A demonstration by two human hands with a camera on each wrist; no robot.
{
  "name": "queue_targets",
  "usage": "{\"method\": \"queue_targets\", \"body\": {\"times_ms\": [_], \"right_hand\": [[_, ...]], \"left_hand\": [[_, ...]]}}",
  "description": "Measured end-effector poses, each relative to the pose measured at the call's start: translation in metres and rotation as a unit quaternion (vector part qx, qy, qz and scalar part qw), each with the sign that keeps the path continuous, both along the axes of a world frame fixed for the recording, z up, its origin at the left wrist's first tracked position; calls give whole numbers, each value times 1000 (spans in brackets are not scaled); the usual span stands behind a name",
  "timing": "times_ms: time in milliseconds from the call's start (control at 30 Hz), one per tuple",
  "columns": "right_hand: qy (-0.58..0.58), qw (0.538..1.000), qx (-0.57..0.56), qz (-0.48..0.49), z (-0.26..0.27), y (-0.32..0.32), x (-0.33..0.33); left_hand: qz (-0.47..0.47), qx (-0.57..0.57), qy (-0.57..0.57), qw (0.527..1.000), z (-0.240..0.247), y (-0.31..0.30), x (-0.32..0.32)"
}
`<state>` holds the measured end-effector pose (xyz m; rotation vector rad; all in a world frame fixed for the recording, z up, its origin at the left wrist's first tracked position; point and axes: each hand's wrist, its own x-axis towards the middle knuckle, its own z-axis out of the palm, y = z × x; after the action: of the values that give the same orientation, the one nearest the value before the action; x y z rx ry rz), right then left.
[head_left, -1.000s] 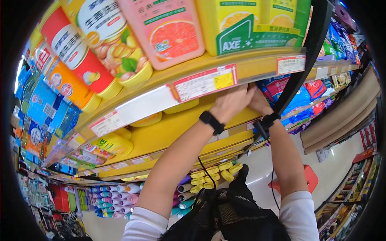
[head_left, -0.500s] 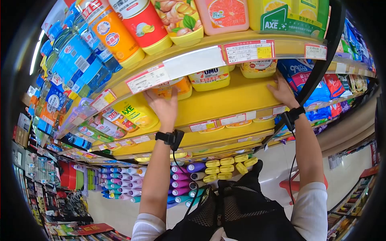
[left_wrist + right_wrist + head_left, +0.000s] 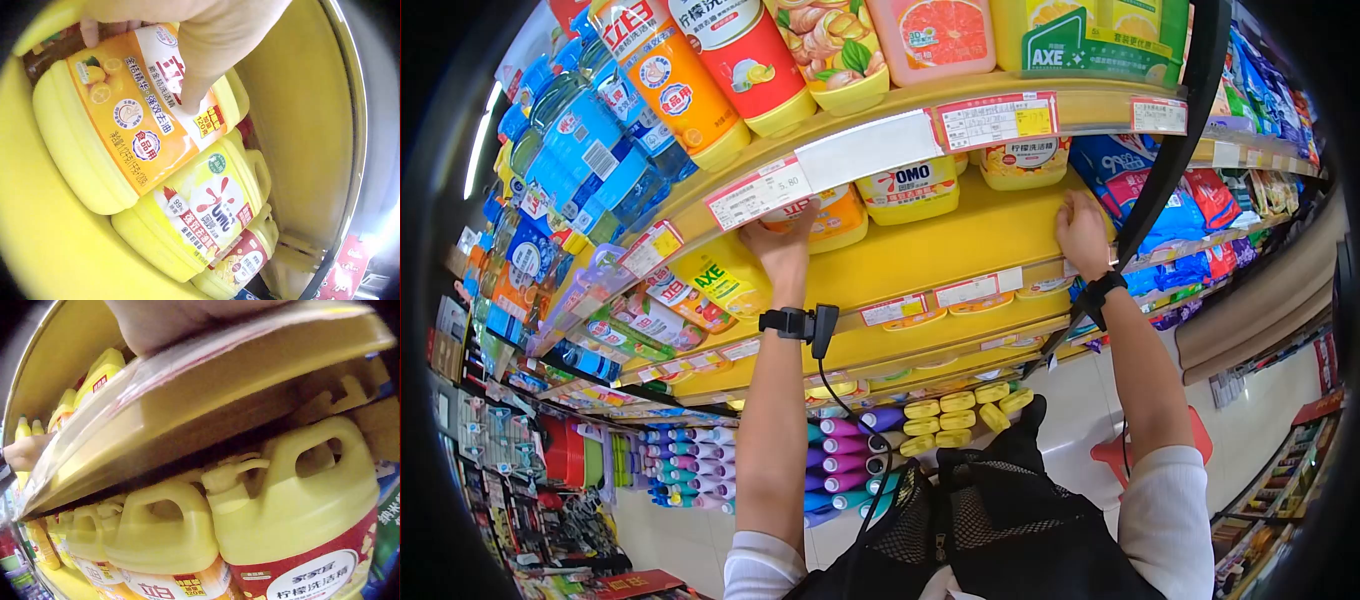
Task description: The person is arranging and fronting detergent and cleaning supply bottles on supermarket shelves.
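At the left of the middle shelf, my left hand (image 3: 783,250) holds the top of a yellow dish soap jug with an orange label (image 3: 125,119). Its thumb lies across the label, and the other fingers reach round the far side, partly hidden. Beside that jug stands a yellow OMO jug (image 3: 910,192), then a lemon dish soap jug (image 3: 1025,163) further right. My right hand (image 3: 1084,238) rests at the right end of this yellow shelf (image 3: 960,235), its fingers loosely curled around nothing. It sits near the blue detergent bags (image 3: 1135,185).
An upper shelf lip with price tags (image 3: 870,145) overhangs the jugs, with bottles standing above it. A black shelf post (image 3: 1175,150) rises at the right. More handled jugs (image 3: 287,494) fill the shelf below. Several bottles stand on the floor near a red stool (image 3: 1115,460).
Both hands were together at the shelf's right end. The left hand has since moved left to the orange-labelled jug. The right hand's fingers, spread half a second ago, have curled in.
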<state>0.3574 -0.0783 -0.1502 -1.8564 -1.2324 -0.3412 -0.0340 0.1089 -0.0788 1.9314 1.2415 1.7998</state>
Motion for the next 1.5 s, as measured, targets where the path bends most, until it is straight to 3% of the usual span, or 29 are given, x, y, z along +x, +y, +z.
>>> {"method": "queue_targets", "body": {"times_ms": [133,333,400,533,633,733,867,967,1000,1200,1433,1500], "right_hand": [[-15,1000,-9,-5,0,1,-1],[-16,1000,-9,-11,3,1,-2],[-17,1000,-5,-8,1,1,-1],[-93,995,-7,36,7,4,-4],[-137,985,11,100,39,7,-49],[-159,973,-37,165,61,21,-90],[-145,956,-147,209,72,61,-123],[-155,963,-10,219,70,82,-131],[-146,963,-62,217,73,88,-128],[-161,965,-98,181,76,102,-117],[-92,968,-114,204,72,50,-115],[-59,971,-150,179,64,27,-104]], "left_hand": [[100,81,37,991,1,-11,14],[83,117,54,988,0,-9,27],[57,75,38,995,0,-12,28],[178,155,111,966,16,-39,41],[91,171,343,919,49,-49,41],[21,177,392,903,52,-34,49],[-10,126,386,914,62,-29,60],[-8,90,414,906,64,-26,57],[-8,88,422,902,66,-26,56],[-73,99,403,907,73,-20,54],[-63,167,387,905,69,-15,56],[-107,168,356,913,68,-13,57]]}}
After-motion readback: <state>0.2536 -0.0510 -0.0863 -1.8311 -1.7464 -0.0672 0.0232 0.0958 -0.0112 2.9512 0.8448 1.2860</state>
